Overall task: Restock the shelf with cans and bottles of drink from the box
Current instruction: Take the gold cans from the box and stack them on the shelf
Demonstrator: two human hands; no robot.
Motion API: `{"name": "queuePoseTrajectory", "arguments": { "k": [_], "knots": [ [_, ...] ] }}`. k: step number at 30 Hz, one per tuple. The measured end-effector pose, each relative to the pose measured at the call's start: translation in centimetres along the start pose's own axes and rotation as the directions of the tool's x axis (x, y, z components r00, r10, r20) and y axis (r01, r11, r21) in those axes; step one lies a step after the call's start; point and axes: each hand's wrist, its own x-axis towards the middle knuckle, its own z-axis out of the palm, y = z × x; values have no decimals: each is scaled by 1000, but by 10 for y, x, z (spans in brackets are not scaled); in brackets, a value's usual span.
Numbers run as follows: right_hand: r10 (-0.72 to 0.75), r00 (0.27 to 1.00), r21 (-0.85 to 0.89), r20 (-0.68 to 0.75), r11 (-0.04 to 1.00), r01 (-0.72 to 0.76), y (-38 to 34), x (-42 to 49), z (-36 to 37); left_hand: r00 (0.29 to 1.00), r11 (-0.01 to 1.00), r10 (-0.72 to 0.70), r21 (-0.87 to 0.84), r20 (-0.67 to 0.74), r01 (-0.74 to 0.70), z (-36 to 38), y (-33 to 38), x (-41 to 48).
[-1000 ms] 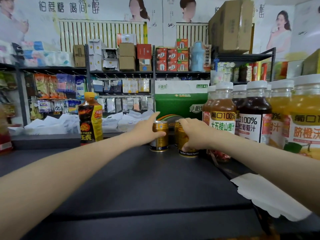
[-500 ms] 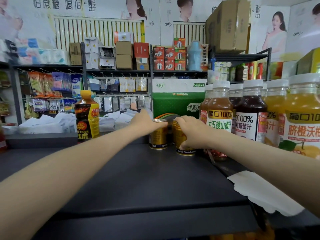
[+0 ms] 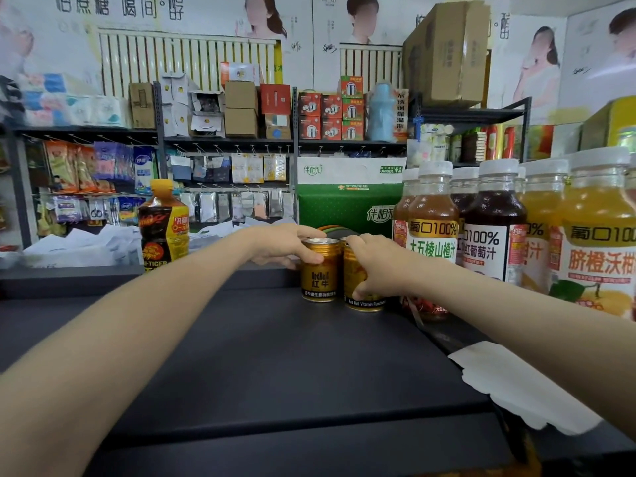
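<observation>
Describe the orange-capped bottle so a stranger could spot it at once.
Start at the dark shelf in front. Toward its back left, apart from the gold cans and the white-capped juice bottles, stands one bottle. Only it has an orange cap and a black-and-yellow tiger label.

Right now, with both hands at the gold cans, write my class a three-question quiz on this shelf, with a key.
1. True or false: the left hand grips the left gold can and the right hand grips the right gold can.
2. The cans are: A lying down; B upright, side by side on the shelf; C stacked.
3. What colour are the caps of the juice bottles?
Key: 1 true; 2 B; 3 white.
</observation>
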Motion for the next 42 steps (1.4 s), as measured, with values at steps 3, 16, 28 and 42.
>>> {"name": "queuePoseTrajectory", "arguments": {
  "k": [3,16,28,42],
  "knots": [
    [-1,1000,-10,-5,1000,1,0,-1,1,997,994,16,105,-77,-8,-4,0,2],
    [-39,999,-168,-30,985,33,-2,-4,3,907,622,391,771,-153,-138,19,-16,5],
    [-61,985,-229,-160,973,24,-5,-26,14,864,281,484,960,-138,-4,42,-33,-6],
    [0,941,153,-338,987,55,-47,-134,-28,811,733,307,668,-498,133,91,31,-162]
  ]
}}
